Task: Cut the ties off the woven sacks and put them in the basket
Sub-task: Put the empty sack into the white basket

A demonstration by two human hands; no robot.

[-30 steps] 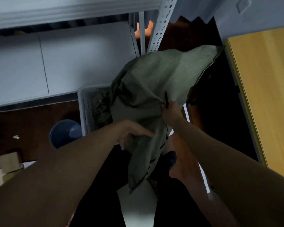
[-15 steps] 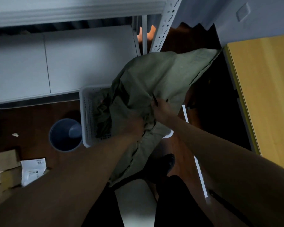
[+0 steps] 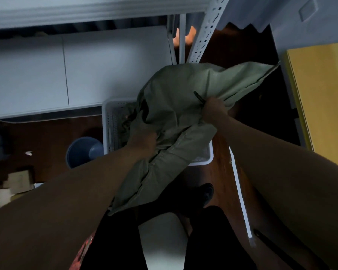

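A large green woven sack [image 3: 180, 114] hangs crumpled over a white perforated basket [image 3: 109, 129] on the floor. My left hand [image 3: 144, 141] is closed on a fold at the sack's middle, above the basket. Further right and higher, my right hand [image 3: 213, 108] grips the sack's upper edge. A thin dark tool [image 3: 198, 97], likely a scissor blade, sticks up from that fist. More green fabric lies inside the basket. No tie is visible.
A blue bucket [image 3: 84, 151] stands left of the basket. White shelving [image 3: 86, 71] runs behind it, with a perforated metal upright [image 3: 205, 30]. A yellow tabletop [image 3: 324, 98] is at the right. Cardboard boxes [image 3: 18, 182] sit low left. A white stool [image 3: 162, 242] is between my legs.
My right hand has moved right and up along the sack's edge, spreading the fabric. My left hand shifted from beside it to a fold lower left, over the basket.
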